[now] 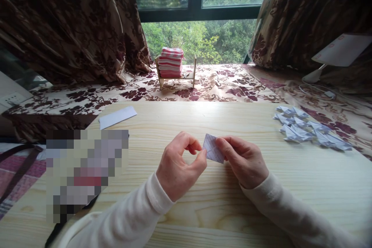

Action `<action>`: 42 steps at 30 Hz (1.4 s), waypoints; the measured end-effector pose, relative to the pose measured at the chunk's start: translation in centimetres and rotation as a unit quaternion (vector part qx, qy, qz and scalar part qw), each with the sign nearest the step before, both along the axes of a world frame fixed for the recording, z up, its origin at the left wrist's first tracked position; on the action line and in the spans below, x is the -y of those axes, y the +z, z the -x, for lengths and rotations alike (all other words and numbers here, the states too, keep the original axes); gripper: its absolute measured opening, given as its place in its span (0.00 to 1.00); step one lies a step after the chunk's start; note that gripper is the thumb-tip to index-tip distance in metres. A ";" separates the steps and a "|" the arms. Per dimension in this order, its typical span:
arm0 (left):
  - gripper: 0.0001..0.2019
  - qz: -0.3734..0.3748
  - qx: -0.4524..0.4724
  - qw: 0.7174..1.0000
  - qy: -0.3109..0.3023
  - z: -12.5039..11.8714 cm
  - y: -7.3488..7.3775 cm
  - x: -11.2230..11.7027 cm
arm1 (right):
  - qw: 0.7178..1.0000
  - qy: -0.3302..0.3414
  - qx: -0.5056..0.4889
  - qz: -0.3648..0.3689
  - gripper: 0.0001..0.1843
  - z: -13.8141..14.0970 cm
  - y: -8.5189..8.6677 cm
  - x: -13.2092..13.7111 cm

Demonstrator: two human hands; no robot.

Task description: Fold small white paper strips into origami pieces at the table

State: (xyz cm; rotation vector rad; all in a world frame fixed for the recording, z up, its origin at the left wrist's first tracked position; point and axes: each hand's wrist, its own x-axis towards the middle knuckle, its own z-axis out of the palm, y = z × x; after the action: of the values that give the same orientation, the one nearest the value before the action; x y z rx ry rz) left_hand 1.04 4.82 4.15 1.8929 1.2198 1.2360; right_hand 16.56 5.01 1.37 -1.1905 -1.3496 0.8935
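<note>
Pale sleeves (124, 217) closest, both forearms reaching in over the wood tabletop (247, 118). Small paper piece (213, 153) is held up between the hands, tilted, above mid-table. Right hand (247, 161): pinched closed on its right side, thumb on the near face. Left hand (180, 164): thumb and index curled almost into a ring, tips at the left edge; can't tell if they actually grip. Looks like crease work. I'd keep the right pinch firm, line up edges before pressing, then run a thumbnail along the fold; bracing on the table would help. Outward: white paper strip (117, 117) far left, folded paper shapes (296, 131) clustered far right.
</note>
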 end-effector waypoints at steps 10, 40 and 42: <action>0.03 0.006 -0.031 0.999 0.022 -0.2 -0.5 0.1 | 1.000 -0.002 0.000 -0.023 0.12 -0.3 -0.1 -0.2; 0.04 0.091 0.044 0.995 -0.001 0.1 -0.4 0.1 | 0.999 0.015 0.030 -0.036 0.15 -0.3 -0.2 -0.2; 0.04 0.106 0.055 0.993 -0.002 0.0 -0.6 0.0 | 0.999 0.012 0.030 -0.040 0.15 -0.2 -0.2 -0.2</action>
State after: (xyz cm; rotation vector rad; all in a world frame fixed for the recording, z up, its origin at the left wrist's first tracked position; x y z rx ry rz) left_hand 1.02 4.82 3.58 1.6512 1.2362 1.1454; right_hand 16.78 5.17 1.18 -1.1491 -1.4364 0.8182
